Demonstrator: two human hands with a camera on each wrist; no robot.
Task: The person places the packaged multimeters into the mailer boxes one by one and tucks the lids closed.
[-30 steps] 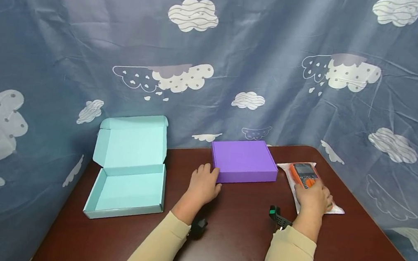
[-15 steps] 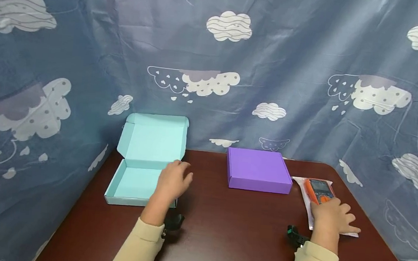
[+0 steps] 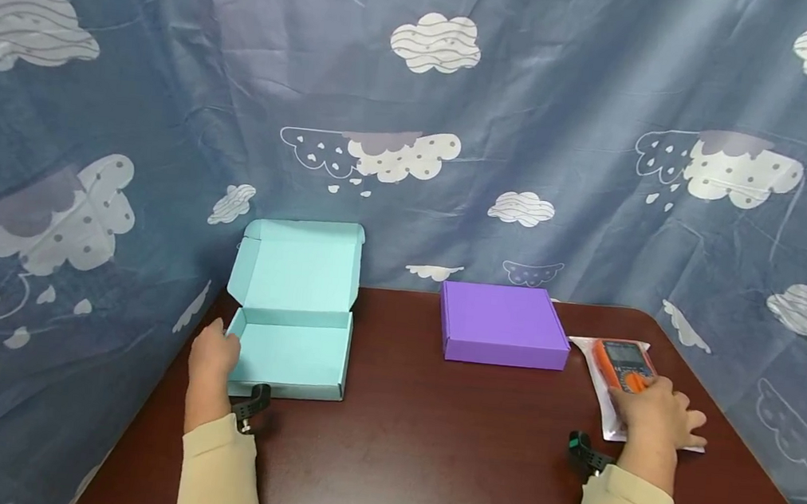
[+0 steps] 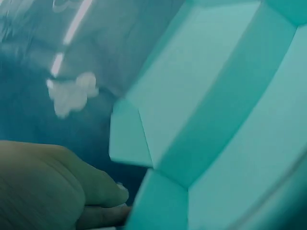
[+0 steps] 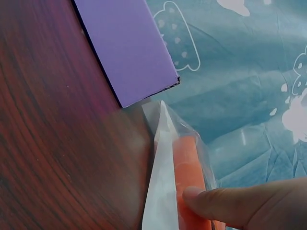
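In the head view, my left hand (image 3: 213,354) is at the left wall of an open teal cardboard box (image 3: 294,354). The left wrist view has its thumb and a finger beside the outer face of that box wall (image 4: 160,201). My right hand (image 3: 654,412) lies over the lower part of an orange multimeter (image 3: 623,353) in a clear plastic bag (image 3: 601,397), its fingers spread to the right. From the right wrist, the thumb (image 5: 211,203) rests against the orange side of the multimeter (image 5: 187,163). My other right fingers are out of that view.
A closed purple box (image 3: 505,325) stands at the back of the dark brown table (image 3: 415,445), just left of the bagged multimeter. The teal box's lid (image 3: 305,263) stands up against the cloud-patterned curtain (image 3: 432,86), which lines the back and both sides.
My left hand has moved from the purple box's left side across to the teal box's left wall. My right hand has stayed at the multimeter, its fingers spreading wider. The head view has turned left.
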